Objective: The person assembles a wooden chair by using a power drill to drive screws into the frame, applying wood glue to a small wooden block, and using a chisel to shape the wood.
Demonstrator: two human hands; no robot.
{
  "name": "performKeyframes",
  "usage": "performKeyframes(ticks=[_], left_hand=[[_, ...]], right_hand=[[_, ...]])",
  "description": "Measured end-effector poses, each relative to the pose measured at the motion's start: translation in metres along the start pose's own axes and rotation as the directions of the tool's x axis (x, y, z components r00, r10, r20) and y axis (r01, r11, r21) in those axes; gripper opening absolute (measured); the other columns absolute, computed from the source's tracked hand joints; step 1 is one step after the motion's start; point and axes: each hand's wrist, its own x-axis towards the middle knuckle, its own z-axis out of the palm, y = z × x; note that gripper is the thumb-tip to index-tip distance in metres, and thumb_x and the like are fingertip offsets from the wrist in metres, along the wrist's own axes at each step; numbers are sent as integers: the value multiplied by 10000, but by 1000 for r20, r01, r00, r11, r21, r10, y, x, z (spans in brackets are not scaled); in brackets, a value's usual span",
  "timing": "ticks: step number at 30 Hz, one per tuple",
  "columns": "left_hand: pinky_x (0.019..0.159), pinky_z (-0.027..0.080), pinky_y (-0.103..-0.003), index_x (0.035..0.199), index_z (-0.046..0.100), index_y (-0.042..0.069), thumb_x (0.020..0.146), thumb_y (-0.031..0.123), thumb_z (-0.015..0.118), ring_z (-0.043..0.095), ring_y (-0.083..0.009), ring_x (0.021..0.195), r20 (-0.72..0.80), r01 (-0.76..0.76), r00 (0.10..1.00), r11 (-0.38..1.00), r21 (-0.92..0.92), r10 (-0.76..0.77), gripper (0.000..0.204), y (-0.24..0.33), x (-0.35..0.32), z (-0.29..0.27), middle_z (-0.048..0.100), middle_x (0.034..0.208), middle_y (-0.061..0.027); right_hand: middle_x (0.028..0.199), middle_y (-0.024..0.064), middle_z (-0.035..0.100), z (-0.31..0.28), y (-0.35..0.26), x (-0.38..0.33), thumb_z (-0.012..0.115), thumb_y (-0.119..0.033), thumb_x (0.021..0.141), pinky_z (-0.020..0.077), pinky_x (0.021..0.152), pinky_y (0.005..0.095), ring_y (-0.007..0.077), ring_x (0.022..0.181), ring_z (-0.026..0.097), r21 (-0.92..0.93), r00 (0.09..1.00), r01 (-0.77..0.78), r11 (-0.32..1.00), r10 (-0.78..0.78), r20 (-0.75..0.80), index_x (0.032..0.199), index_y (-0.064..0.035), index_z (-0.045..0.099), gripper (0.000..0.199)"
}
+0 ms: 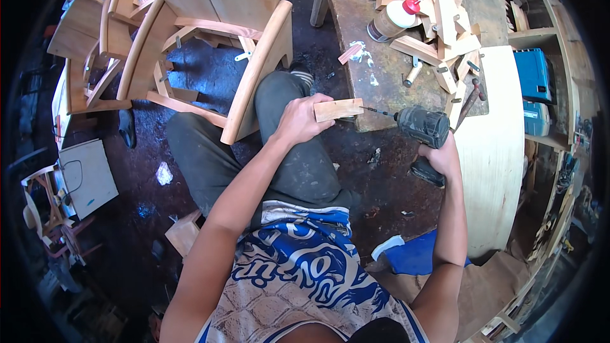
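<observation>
Your left hand (298,121) has its fingers clamped around a small wooden block (338,109), holding it level against the near edge of the surface (394,82), above your knee. Your right hand (443,159) has its fingers clenched on the grip of a dark power drill (422,128); the bit lies horizontal with its tip touching the block's right end. Farther back on the surface, a glue bottle (392,20) with a red nozzle lies tilted beside a heap of wood offcuts (445,32). An unfinished wooden chair (210,57) stands just beside your left leg. A blue case (532,75) sits on the shelf at right.
</observation>
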Motion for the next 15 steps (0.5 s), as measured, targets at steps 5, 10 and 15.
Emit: performKeyframes(ticks=[5, 10, 15], left_hand=[[813, 567, -442, 1124, 692, 93, 715, 210, 850, 720, -361, 894, -27, -22, 999, 1000, 0, 22, 453, -1, 0, 0, 748, 947, -159], [816, 569, -437, 1118, 696, 82, 714, 208, 848, 722, -360, 894, -17, -25, 1000, 1000, -13, 24, 449, 1, 2, -1, 748, 949, -165], [814, 571, -435, 1113, 699, 77, 712, 204, 844, 722, -363, 890, 9, -29, 1000, 999, -17, 29, 445, -1, 7, -4, 748, 946, -165]], right_hand=[[931, 126, 741, -1, -1, 3, 709, -10, 622, 547, 827, 378, 262, 863, 700, -12, 1000, -21, 1000, 21, 21, 1066, -11, 693, 444], [997, 142, 731, -3, -1, 4, 721, -20, 642, 541, 865, 383, 274, 913, 691, -45, 1000, -6, 999, 7, 20, 1101, -10, 677, 462], [1075, 152, 708, -6, -18, 8, 721, -17, 673, 520, 937, 388, 322, 1010, 667, -152, 992, 5, 988, 13, 122, 1155, -20, 656, 487]])
